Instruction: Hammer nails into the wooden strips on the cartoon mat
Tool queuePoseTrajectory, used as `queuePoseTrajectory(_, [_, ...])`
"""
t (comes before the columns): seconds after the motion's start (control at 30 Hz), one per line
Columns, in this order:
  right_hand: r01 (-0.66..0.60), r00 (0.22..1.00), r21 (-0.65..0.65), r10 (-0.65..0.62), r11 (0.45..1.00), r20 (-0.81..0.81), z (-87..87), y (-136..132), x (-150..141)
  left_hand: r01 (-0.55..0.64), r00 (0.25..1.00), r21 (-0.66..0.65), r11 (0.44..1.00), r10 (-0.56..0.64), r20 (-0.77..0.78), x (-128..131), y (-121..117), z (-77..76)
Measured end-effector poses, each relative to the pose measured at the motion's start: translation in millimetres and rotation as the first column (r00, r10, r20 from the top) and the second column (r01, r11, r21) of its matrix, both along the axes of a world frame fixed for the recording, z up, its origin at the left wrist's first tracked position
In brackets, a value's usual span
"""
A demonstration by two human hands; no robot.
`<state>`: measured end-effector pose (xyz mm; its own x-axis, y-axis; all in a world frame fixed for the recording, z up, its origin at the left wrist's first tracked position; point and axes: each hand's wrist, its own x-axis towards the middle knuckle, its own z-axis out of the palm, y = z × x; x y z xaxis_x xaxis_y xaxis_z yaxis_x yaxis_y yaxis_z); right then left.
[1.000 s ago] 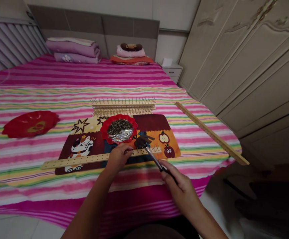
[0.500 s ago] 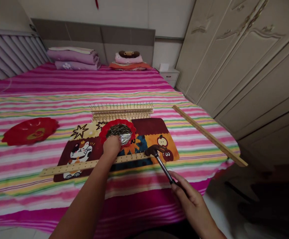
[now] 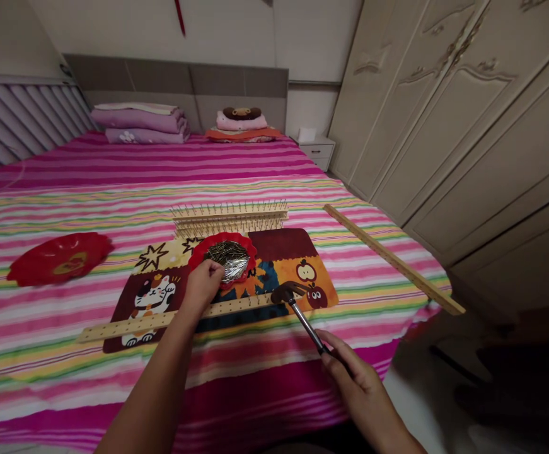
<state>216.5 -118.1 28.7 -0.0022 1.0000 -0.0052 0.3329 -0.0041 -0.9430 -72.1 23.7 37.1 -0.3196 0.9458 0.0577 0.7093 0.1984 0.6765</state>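
Note:
My right hand is wrapped round the dark handle of a claw hammer. The hammer's head rests over the right part of a drilled wooden strip, where several small nails stand in the holes. Above the near left rim of a scalloped red bowl, my left hand is closed with fingertips pinched; whatever they hold is too small to make out. Loose nails fill the bowl. Bowl and strip lie on a cartoon-printed mat.
Behind the bowl stand wooden strips bristling with nails. A red scalloped dish lies left on the striped bedspread. Another long strip slants toward the bed's right edge. Folded bedding is piled by the headboard; wardrobes stand right.
My left hand has drawn back from among the nails to the bowl's near left rim, fingers pinched. The hammer stays over the strip in my right hand. The view has shifted slightly.

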Motion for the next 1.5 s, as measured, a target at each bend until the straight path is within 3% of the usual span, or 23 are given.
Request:
queuePoseTrajectory(0.1, [0.004,1.000,-0.011,-0.005,1.000,-0.005,-0.9,-2.2,0.5,-0.040,0.963,0.075,0.996,0.019,0.269,-7.1,-21.2,4.0])
queuePoseTrajectory(0.17, [0.002,1.000,-0.019,-0.002,1.000,-0.002,-0.1,-3.1,0.4,-0.021,0.941,0.069,0.997,-0.004,0.337,-10.4,-40.2,5.9])
queuePoseTrajectory(0.33, [-0.012,1.000,-0.032,0.013,0.999,0.025,1.9,-4.3,0.1,0.009,0.983,-0.035,0.999,-0.003,0.182,-13.2,-91.0,-2.8])
queuePoseTrajectory(0.53, [-0.016,1.000,-0.046,0.016,0.999,0.008,-1.6,-7.0,1.2,0.131,0.959,-0.243,0.961,-0.060,0.278,-14.7,-141.1,-40.8])
queuePoseTrajectory(0.63, [-0.022,1.000,-0.063,0.023,0.998,0.016,-1.2,-8.4,1.0,0.138,0.977,-0.322,0.937,-0.076,0.197,-20.7,-155.6,-55.1])
queuePoseTrajectory(0.8, [-0.030,0.999,-0.076,0.032,0.997,0.023,0.2,-9.9,-0.2,0.095,0.986,-0.374,0.923,-0.139,-0.094,-22.2,-154.6,-52.0])
queuePoseTrajectory(0.9, [-0.028,0.999,-0.070,0.030,0.997,0.033,-0.1,-10.6,-0.7,0.166,0.952,-0.352,0.921,-0.243,-0.187,-10.1,-143.1,-44.0])
queuePoseTrajectory(0.97, [-0.031,0.999,-0.076,0.034,0.997,0.033,-0.1,-11.3,-0.8,0.215,0.916,-0.420,0.882,-0.332,-0.227,-0.8,-135.7,-40.7])
queuePoseTrajectory(1.1, [-0.024,0.999,-0.088,0.027,0.996,0.034,0.1,-12.5,-0.2,0.220,0.865,-0.554,0.803,-0.423,-0.270,8.8,-127.8,-40.1])
queuePoseTrajectory(1.23, [-0.015,1.000,-0.084,0.017,0.996,0.022,-0.3,-11.9,0.2,0.272,0.835,-0.503,0.821,-0.461,-0.300,13.3,-123.7,-45.0])
queuePoseTrajectory(1.37, [-0.035,0.999,-0.070,0.037,0.997,0.029,-0.8,-10.5,-0.3,0.309,0.792,-0.541,0.783,-0.526,-0.309,23.6,-117.7,-52.9])
queuePoseTrajectory(1.5, [-0.031,0.999,-0.064,0.032,0.997,0.024,-1.3,-10.6,1.0,0.282,0.808,-0.562,0.778,-0.508,-0.299,25.9,-113.6,-52.5])
